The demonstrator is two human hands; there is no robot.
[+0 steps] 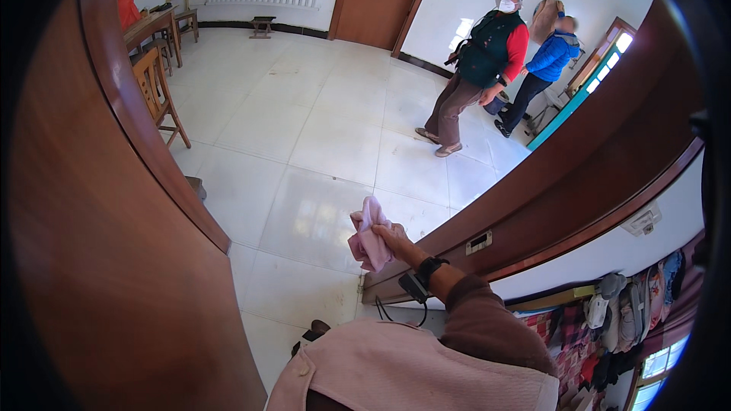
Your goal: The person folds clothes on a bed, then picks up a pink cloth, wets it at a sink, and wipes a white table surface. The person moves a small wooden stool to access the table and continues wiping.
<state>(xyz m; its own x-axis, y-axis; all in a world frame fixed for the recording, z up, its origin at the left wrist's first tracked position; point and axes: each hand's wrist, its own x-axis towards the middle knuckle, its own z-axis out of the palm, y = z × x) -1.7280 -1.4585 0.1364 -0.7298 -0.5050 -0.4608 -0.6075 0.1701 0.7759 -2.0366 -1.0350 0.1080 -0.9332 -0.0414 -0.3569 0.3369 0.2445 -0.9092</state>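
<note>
A bunched pink cloth (372, 242) is gripped in my right hand (396, 241), which reaches out through a doorway. The cloth hangs in loose folds above the tiled floor (308, 205). On that wrist is a black band with a small dark device (413, 286) and a cable beside it. The dark brown door frame (440, 265) with its metal strike plate (478, 242) stands close to the right of my hand. My left hand is out of view.
An open brown door (125, 240) takes up the left side. Ahead stand a masked person in a dark vest (485, 63) and a person in a blue jacket (551, 58). A wooden chair (155, 94) and a table (145, 27) are at the left. Clothes (622, 308) hang at the lower right.
</note>
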